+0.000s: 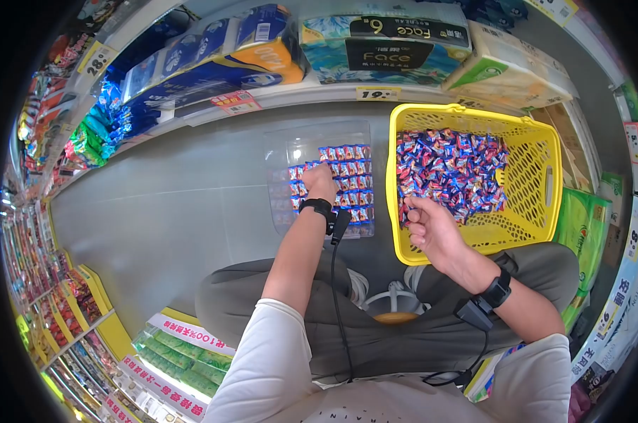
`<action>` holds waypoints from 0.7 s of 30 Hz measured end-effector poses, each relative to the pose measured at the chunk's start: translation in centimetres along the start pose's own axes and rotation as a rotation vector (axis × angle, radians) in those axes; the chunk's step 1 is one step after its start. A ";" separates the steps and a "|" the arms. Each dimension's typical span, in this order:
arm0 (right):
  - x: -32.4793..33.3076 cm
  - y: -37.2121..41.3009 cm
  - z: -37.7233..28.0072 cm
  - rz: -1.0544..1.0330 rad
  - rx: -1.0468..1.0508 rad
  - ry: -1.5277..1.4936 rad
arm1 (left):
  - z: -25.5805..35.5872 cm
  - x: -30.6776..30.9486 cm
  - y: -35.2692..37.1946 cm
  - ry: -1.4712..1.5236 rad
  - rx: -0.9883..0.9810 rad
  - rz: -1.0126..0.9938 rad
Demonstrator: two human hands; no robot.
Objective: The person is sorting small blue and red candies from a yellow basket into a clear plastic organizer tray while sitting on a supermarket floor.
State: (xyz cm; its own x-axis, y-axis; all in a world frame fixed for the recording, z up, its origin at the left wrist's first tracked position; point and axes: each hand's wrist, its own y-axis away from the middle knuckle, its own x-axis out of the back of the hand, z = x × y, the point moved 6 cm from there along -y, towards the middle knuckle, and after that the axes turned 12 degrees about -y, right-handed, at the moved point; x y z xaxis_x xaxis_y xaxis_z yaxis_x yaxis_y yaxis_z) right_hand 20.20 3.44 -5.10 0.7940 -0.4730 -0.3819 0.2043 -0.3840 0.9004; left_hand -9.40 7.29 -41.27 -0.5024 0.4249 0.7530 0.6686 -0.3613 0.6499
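A clear shallow plastic tray (285,141) lies on the floor with wrapped candies (354,183) set in neat rows on its right side. My left hand (319,182) is curled closed over the left part of these rows; its fingertips are hidden. To the right stands a yellow plastic basket (555,169) with a heap of loose red and blue wrapped candies (453,166). Over the basket's near left rim, my right hand (432,227) pinches thumb and finger together, with what looks like a candy wrapper at the tips.
Shelves with tissue packs (386,46) run along the far side. Bagged goods (93,134) fill the left shelf, and green packs (583,229) stand right of the basket. My crossed legs (262,303) and a cable (336,303) from the left wrist are close by.
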 end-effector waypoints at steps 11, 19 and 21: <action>0.2 -0.7 -0.3 -0.039 0.070 0.004 | -1.3 1.4 1.3 0.466 -0.164 0.015; 1.7 -2.6 0.0 0.031 0.131 0.002 | 2.6 16.6 21.9 1.113 -0.129 -0.391; 2.6 -3.3 -0.4 0.175 0.199 0.089 | 2.9 19.6 26.8 1.184 -0.171 -0.460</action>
State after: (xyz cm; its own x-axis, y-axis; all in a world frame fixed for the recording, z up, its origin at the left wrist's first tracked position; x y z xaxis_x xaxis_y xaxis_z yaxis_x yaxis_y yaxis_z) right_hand 21.78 3.83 -9.00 0.8560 -0.4783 -0.1961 -0.0504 -0.4549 0.8891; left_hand 0.28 8.34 -9.40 -0.9053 -0.4237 0.0308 0.2699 -0.5178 0.8118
